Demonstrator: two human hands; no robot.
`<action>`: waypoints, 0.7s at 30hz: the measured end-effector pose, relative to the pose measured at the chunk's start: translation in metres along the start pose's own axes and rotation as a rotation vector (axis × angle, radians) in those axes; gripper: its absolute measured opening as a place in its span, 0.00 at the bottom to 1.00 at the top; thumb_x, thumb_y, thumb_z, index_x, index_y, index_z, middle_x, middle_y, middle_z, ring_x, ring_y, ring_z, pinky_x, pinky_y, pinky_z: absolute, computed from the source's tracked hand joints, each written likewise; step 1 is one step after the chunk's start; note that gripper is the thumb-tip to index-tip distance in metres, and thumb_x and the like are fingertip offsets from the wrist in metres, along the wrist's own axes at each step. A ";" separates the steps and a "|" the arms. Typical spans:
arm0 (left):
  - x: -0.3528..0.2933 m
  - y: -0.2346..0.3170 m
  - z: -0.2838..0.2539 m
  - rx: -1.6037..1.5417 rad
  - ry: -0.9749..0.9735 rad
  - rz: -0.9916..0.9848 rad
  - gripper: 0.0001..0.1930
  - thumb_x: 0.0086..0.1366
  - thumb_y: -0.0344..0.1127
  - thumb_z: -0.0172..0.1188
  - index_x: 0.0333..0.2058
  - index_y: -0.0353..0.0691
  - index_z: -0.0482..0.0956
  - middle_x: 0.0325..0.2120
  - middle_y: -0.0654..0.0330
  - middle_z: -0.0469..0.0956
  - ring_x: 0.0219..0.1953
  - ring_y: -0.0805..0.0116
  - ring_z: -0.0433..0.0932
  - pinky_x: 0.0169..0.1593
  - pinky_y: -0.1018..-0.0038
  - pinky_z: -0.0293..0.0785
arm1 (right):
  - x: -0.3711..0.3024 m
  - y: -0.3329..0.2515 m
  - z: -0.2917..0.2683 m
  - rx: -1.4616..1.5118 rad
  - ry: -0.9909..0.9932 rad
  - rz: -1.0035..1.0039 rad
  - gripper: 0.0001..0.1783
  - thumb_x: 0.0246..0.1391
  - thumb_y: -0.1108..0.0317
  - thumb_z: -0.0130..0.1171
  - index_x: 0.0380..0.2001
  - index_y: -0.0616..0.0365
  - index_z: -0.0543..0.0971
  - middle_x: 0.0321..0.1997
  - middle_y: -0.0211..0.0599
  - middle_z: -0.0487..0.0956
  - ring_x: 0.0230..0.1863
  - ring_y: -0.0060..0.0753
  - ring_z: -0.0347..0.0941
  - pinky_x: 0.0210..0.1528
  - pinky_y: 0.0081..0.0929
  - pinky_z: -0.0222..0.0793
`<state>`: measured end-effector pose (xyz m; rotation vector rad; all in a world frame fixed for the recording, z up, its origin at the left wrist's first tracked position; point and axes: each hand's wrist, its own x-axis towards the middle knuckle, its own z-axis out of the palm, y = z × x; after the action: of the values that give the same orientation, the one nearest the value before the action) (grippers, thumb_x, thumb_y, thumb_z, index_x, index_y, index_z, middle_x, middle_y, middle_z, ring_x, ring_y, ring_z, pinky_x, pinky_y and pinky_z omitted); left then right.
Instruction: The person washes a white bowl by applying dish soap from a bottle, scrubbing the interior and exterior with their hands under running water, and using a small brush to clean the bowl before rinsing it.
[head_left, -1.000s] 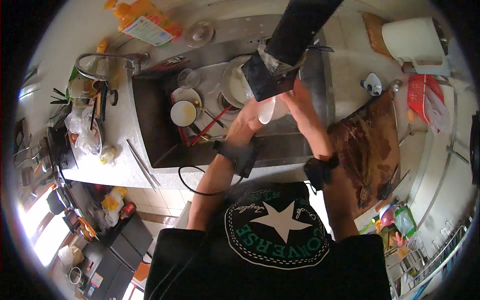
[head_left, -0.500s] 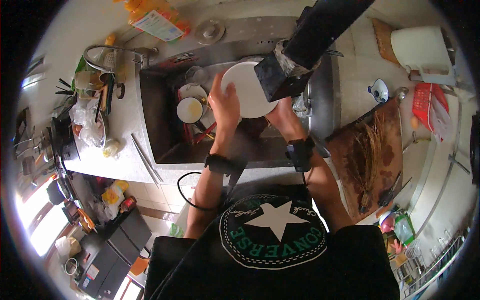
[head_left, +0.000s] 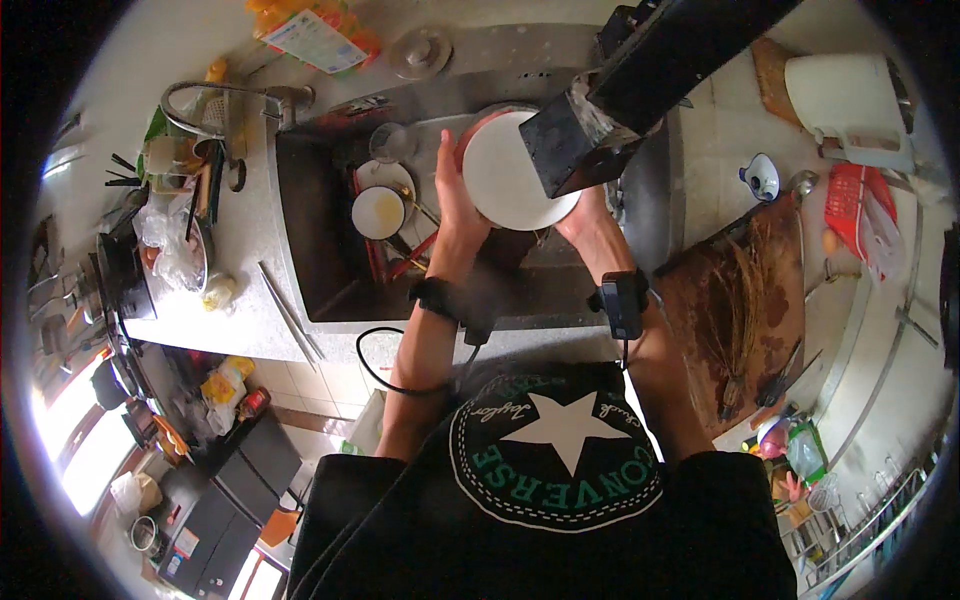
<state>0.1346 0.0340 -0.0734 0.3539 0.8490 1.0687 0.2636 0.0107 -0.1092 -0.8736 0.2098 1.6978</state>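
Over the middle of the sink [head_left: 345, 302], my two hands support a round white plate [head_left: 508, 180] between them. A reddish edge shows along its upper left. My left hand [head_left: 459, 202] grips its left side, with a finger pointing up past the rim. Against the lower right edge rests my right hand [head_left: 594, 228], its fingers partly hidden by the plate and a black device [head_left: 572, 150] in front. Left of my hands, a small white bowl with yellowish residue [head_left: 378, 214] sits in the sink near another white dish [head_left: 384, 174] and a clear glass [head_left: 391, 143].
A faucet [head_left: 285, 100] stands at the sink's back left. On the left counter lie long metal chopsticks [head_left: 287, 310]. Right of the sink, a brown cutting board [head_left: 690, 300] holds dried stalks and a knife; a ladle [head_left: 803, 182] and red basket [head_left: 850, 205] are beyond it.
The plate has shifted slightly right and tilted, baring a reddish edge at its upper left. My left hand has slid down its side, and my right hand has moved a little right.
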 end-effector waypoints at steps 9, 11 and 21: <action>0.011 -0.025 -0.013 -0.278 0.125 -0.104 0.24 0.65 0.53 0.42 0.49 0.41 0.71 0.47 0.59 0.74 0.49 0.62 0.72 0.52 0.64 0.67 | 0.004 0.005 -0.001 -0.029 0.134 -0.191 0.21 0.59 0.50 0.45 0.47 0.53 0.72 0.44 0.31 0.75 0.44 0.33 0.72 0.47 0.33 0.70; 0.014 -0.025 -0.016 -0.294 0.147 -0.089 0.23 0.66 0.51 0.42 0.49 0.41 0.71 0.46 0.60 0.74 0.48 0.63 0.72 0.51 0.65 0.68 | 0.012 0.010 -0.008 -0.025 0.054 -0.220 0.24 0.58 0.46 0.45 0.49 0.52 0.72 0.47 0.30 0.75 0.47 0.33 0.71 0.51 0.33 0.68; 0.005 -0.024 -0.013 -0.268 0.151 -0.011 0.18 0.68 0.44 0.40 0.47 0.41 0.72 0.43 0.61 0.75 0.45 0.66 0.74 0.48 0.70 0.70 | -0.006 0.017 0.008 0.056 0.047 -0.207 0.32 0.55 0.39 0.45 0.53 0.51 0.70 0.54 0.30 0.72 0.55 0.35 0.67 0.58 0.36 0.62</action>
<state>0.1409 0.0249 -0.0990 0.0435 0.8275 1.1936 0.2453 0.0045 -0.1047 -0.8642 0.1912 1.4739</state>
